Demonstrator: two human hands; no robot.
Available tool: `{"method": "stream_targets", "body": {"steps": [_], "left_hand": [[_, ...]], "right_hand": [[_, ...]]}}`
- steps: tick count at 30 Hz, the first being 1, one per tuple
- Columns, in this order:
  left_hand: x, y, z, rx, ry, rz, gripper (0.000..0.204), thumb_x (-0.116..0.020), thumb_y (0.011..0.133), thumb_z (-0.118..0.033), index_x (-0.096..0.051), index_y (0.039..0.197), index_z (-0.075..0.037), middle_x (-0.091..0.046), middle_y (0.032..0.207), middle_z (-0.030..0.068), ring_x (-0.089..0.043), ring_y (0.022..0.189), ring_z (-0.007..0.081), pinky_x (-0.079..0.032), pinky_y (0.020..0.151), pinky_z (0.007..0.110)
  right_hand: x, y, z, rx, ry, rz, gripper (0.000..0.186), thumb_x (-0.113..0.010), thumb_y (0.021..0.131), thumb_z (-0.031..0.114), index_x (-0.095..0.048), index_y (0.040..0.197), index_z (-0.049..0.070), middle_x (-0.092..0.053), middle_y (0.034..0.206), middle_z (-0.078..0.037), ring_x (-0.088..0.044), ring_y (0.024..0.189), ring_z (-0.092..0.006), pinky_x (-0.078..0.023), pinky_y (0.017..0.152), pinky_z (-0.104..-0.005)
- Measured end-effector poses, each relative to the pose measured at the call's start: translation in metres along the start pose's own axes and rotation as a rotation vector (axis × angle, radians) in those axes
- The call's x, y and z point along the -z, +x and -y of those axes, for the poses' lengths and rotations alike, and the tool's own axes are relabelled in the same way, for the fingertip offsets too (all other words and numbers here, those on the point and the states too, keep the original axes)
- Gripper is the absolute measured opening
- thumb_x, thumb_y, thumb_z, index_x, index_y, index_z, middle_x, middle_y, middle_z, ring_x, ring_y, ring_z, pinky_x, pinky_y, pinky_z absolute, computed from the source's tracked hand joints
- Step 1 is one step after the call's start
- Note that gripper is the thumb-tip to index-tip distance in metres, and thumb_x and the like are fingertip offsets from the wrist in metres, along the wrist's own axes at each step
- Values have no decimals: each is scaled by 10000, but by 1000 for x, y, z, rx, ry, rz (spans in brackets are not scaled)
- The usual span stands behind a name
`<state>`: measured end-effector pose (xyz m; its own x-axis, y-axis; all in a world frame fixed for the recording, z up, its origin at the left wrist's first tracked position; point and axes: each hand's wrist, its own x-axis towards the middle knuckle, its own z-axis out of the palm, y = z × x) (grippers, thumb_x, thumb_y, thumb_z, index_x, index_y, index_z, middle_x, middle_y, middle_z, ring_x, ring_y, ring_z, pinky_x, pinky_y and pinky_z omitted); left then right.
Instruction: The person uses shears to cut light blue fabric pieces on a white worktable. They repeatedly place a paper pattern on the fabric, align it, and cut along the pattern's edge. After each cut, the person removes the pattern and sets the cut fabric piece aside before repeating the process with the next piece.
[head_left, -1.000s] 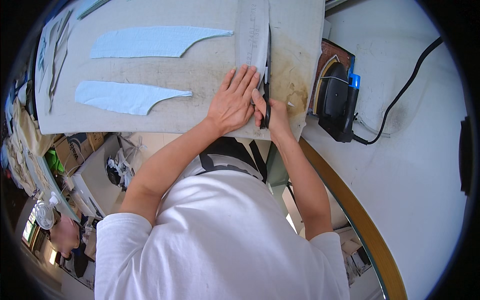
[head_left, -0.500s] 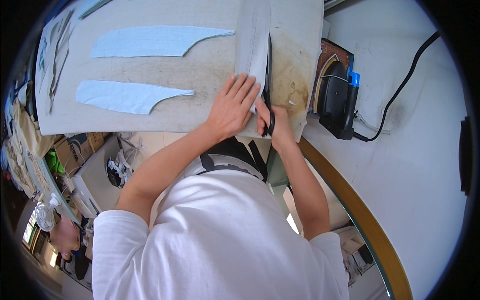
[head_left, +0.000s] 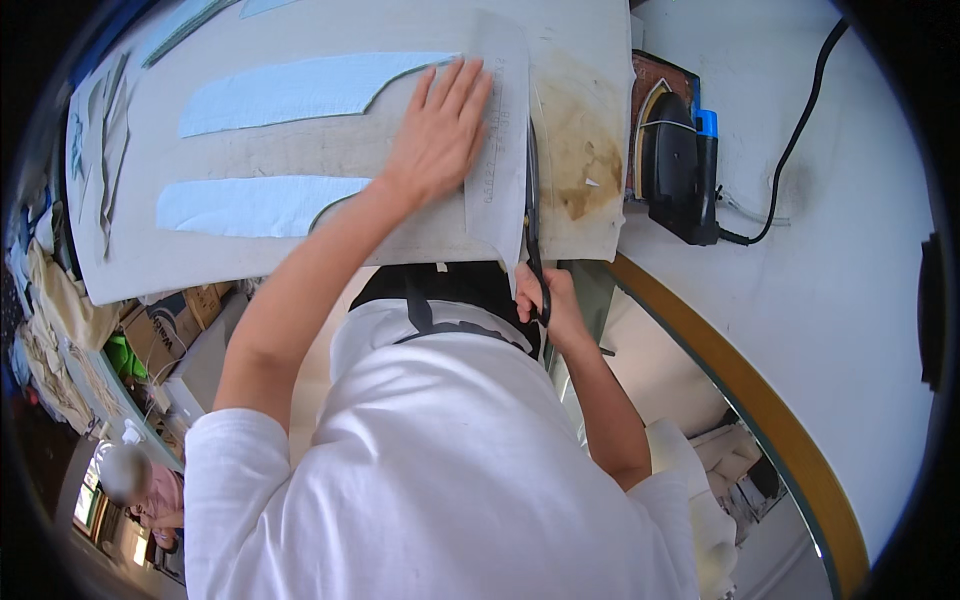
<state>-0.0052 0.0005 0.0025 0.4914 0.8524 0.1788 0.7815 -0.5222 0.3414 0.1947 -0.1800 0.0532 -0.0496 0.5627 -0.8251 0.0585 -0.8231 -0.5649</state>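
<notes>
My right hand (head_left: 555, 305) is wrapped round the black handles of long scissors (head_left: 533, 220), just past the table's near edge. The blades point away from me along the right edge of a pale, thin strip (head_left: 497, 170) with printed marks, whose near corner hangs toward my right hand. My left hand (head_left: 440, 130) lies flat with fingers stretched out, at the strip's left edge and touching the narrow tip of the far light-blue cloth piece (head_left: 290, 98). A second light-blue piece (head_left: 250, 207) lies nearer me, partly covered by my left forearm.
The cloth-covered table (head_left: 400, 240) has brown stains on its right side. An iron (head_left: 675, 165) with a black cord stands to the right. Grey fabric strips (head_left: 112, 150) lie at the table's left end. A person (head_left: 155, 495) is at the lower left, beyond boxes (head_left: 165, 330).
My left hand has moved away from me, up along the strip. My right hand and the scissors have come back toward me, and the strip's near end has shifted nearer too.
</notes>
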Motion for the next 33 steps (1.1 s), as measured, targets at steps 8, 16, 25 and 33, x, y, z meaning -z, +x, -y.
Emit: {"method": "stream_targets", "body": {"steps": [8,16,25,33], "left_hand": [[-21,28,24,-69,193,48,637,-393,1019,-466,-368,1506,-56,-326,1583,138,-271,1476,297,-150,1225,473],[-19,28,23,-83,173,30,609,-441,1001,-453,-417,1483,-82,-366,1555,143,-297,1460,295,-166,1221,474],[-18,30,22,-73,166,49,586,-436,1003,-447,-417,1490,-122,-357,1560,142,-294,1461,298,-157,1224,475],[-17,30,22,-77,185,56,588,-421,1010,-454,-408,1498,-125,-355,1563,140,-297,1460,301,-159,1226,473]], "right_hand": [[-3,12,11,12,6,6,500,-672,917,494,-535,699,65,-511,586,-7,-508,492,-109,-403,492,-259],[-17,29,10,50,-1,-51,546,-683,898,545,-540,673,68,-521,564,-13,-519,475,-119,-410,468,-270],[-20,28,18,33,0,-38,546,-672,909,547,-540,671,73,-527,555,-16,-512,466,-117,-398,464,-264],[-18,37,20,37,4,-61,537,-688,901,536,-543,670,73,-532,566,-16,-518,481,-112,-396,462,-262]]}}
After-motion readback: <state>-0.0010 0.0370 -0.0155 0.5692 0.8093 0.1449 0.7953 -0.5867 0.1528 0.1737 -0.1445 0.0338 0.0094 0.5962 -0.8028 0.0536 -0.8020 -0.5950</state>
